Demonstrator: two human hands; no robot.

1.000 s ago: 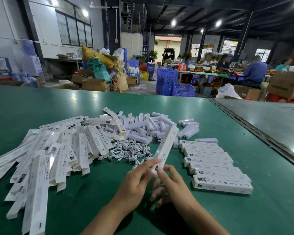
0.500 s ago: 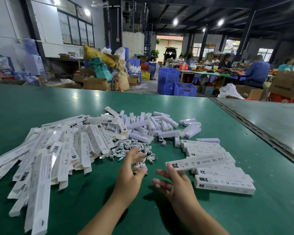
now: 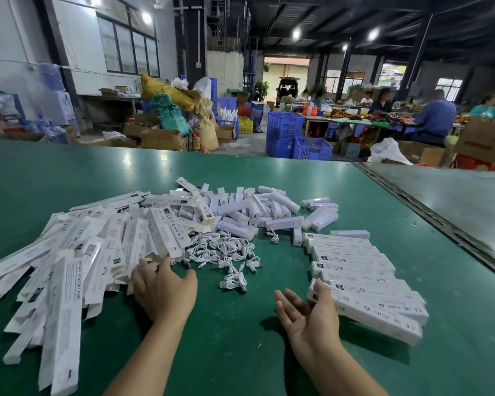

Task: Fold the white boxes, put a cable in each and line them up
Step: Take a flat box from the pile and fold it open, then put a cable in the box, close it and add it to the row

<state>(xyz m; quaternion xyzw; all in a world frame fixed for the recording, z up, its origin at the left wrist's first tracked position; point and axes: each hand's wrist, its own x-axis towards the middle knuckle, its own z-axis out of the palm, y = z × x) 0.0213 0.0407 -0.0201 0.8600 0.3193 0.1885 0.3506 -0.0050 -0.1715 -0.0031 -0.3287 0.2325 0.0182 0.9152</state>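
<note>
green table | flat boxes; cables; folded boxes in row; small white blocks

Tabletop green; folded boxes white, black print; cables white; crates blue.

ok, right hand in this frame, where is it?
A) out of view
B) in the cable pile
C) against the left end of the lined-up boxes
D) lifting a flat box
C: the right hand is open, palm showing, with its thumb against the left end of the row of boxes; the cables lie apart from it.
</note>
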